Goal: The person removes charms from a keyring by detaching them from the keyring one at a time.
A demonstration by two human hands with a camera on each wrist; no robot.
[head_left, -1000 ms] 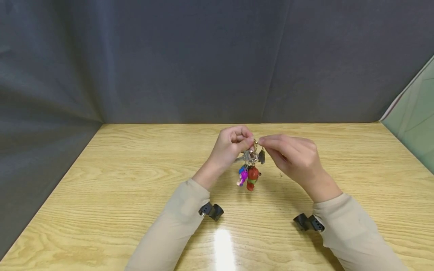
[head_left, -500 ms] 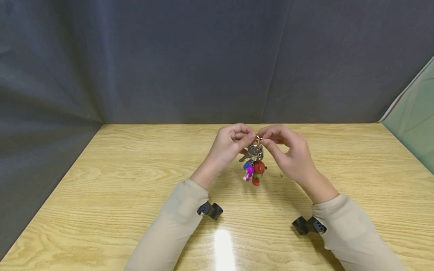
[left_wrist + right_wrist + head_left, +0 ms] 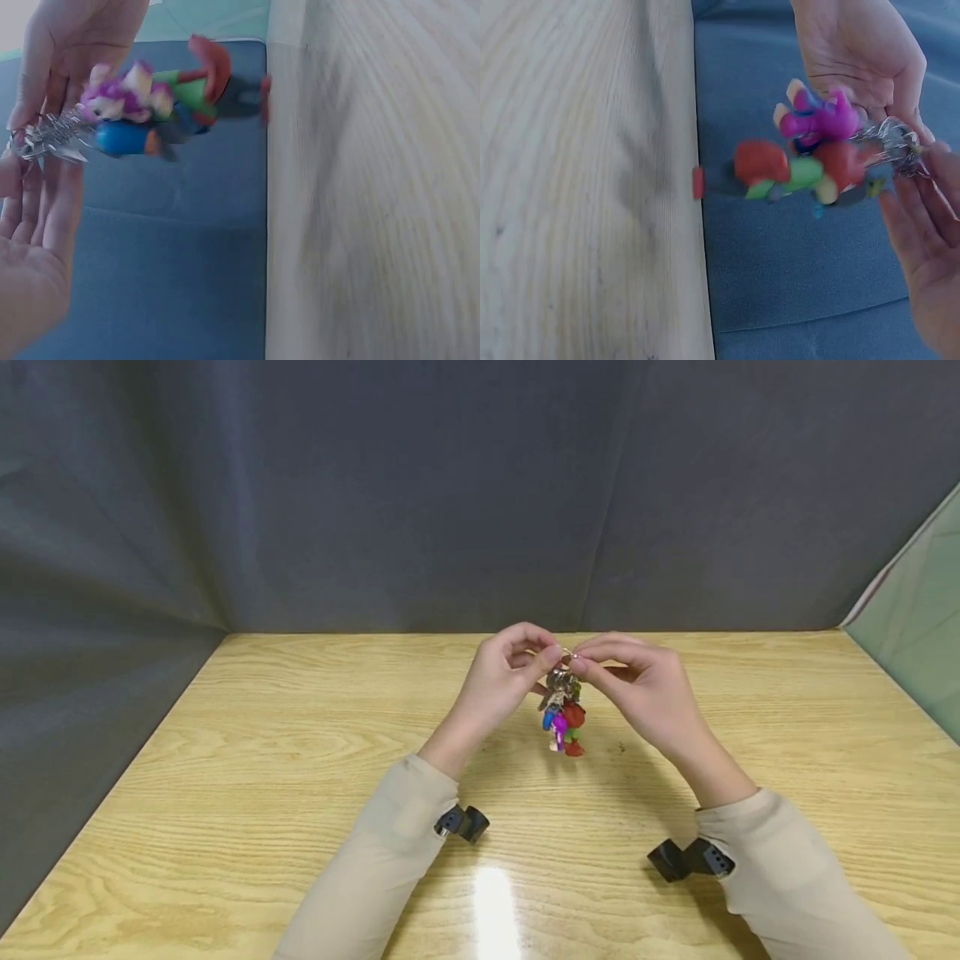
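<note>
Left hand [image 3: 504, 680] and right hand [image 3: 643, 689] raised, fingertips pinched together, nearly touching

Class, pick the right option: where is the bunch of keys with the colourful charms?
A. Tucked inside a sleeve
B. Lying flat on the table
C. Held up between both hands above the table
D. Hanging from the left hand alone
C: the left hand and the right hand both pinch the top of the bunch of keys, which dangles above the table.
</note>
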